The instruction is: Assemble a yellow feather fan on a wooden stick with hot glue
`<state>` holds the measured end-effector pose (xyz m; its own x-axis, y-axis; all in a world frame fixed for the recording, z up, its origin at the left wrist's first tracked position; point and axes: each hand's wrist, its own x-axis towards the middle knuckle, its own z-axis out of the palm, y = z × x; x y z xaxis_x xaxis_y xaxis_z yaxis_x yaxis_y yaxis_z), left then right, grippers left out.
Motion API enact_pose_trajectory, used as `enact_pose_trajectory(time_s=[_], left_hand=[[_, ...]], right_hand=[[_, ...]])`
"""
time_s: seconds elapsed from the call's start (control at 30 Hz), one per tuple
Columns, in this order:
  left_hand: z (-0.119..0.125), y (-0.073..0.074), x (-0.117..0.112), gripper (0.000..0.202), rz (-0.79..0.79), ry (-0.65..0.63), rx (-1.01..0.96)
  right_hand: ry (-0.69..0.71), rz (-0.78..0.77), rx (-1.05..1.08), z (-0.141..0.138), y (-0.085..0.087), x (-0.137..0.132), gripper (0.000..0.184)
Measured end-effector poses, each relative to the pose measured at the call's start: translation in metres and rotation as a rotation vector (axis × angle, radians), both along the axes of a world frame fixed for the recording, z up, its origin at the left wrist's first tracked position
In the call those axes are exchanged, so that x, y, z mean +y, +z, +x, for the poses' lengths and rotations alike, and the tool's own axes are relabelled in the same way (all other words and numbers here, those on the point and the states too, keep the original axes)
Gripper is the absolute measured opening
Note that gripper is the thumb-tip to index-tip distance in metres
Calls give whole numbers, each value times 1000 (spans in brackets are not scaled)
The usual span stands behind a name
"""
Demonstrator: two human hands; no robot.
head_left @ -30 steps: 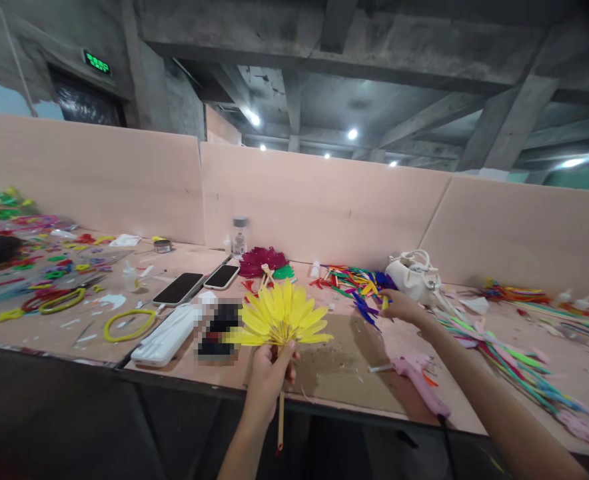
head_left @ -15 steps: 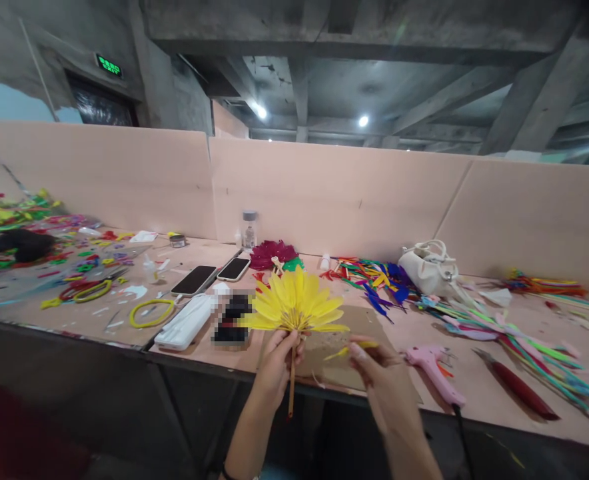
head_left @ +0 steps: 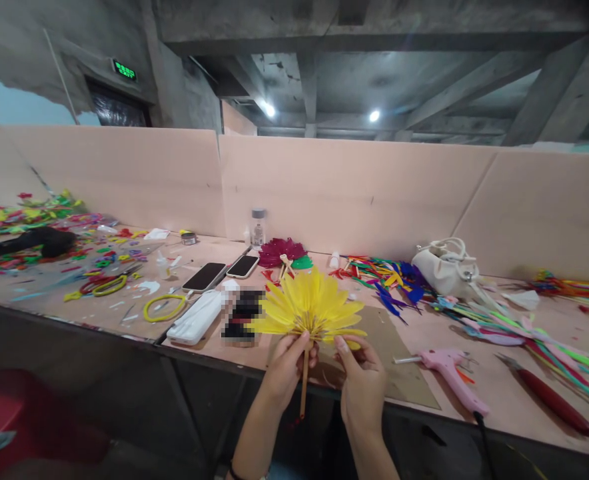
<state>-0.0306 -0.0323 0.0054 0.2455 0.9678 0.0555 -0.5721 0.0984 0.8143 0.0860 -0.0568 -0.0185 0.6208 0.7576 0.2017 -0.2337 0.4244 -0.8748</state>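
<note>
My left hand [head_left: 283, 375] is closed around the base of a yellow flower [head_left: 314, 301], just under its spread petals. Below the fingers, the flower's thin brown stick [head_left: 304, 390] hangs down past the table edge. At the flower's right side, my right hand [head_left: 365, 387] pinches a yellow petal [head_left: 357, 345] between thumb and fingers. That petal meets or overlaps the lowest right petals; whether it is joined to them I cannot tell. Both hands are above the front of a brown board [head_left: 404, 363].
To the right lie a pink glue gun [head_left: 452, 377] and red-handled pliers [head_left: 549, 397]. Left are a white power bank [head_left: 197, 319], two phones [head_left: 204, 277] and scissors [head_left: 109, 285]. Behind the flower stand a dark red flower [head_left: 280, 252], coloured strips [head_left: 399, 287] and a white bag [head_left: 444, 267].
My right hand has moved left with the yellow petal, from apart to against the flower's right side. My left hand still holds the flower. The view has shifted slightly.
</note>
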Motion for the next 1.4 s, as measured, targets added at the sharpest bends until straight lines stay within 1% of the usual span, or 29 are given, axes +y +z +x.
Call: enact_pose_trajectory(time_s=[0.1,0.27,0.43,0.5,0.57,0.63,0.7,0.77,0.93,1.0,1.07,1.13,1.17,1.23,1.3,1.4], left_hand=[[-1,-1,0,39,36,-8,41],[2,-2,0,40,98,8,100],[4,-3,1,42,110,34,126],[5,-4,1,42,121,42,134],[4,-4,1,43,120,37,138],[3,-3,1,43,107,24,151],[2,-2,0,44,98,13,180],[2,-2,0,44,112,8,202],[0,-2,-1,41,123,-46,213],[0,-1,0,40,107,-53,167],[1,1,0,39,83,-30,81],[1,3,0,38,65,-1,21],[1,3,0,38,65,7,21],[2,3,0,38,83,1,67],[2,1,-1,39,112,-2,109],[2,-1,-1,39,132,-17,131]], right_hand=[[-28,-15,-16,-1,-1,0,36],[-43,-41,-18,-1,0,1,41],[-12,24,157,-1,4,1,55],[-16,56,180,0,5,1,54],[-18,51,145,0,4,0,50],[34,15,75,1,2,-1,46],[122,-28,10,2,1,-1,43],[188,-56,-9,3,-1,0,43],[207,-91,2,3,-3,2,42],[198,-83,22,3,-2,1,41],[187,-61,72,1,0,-2,40],[142,-14,110,1,0,-4,36],[102,15,103,0,0,-5,34],[-1,58,18,1,-3,-4,32],[-98,76,-117,4,-7,-1,31],[-166,85,-279,7,-12,2,29]])
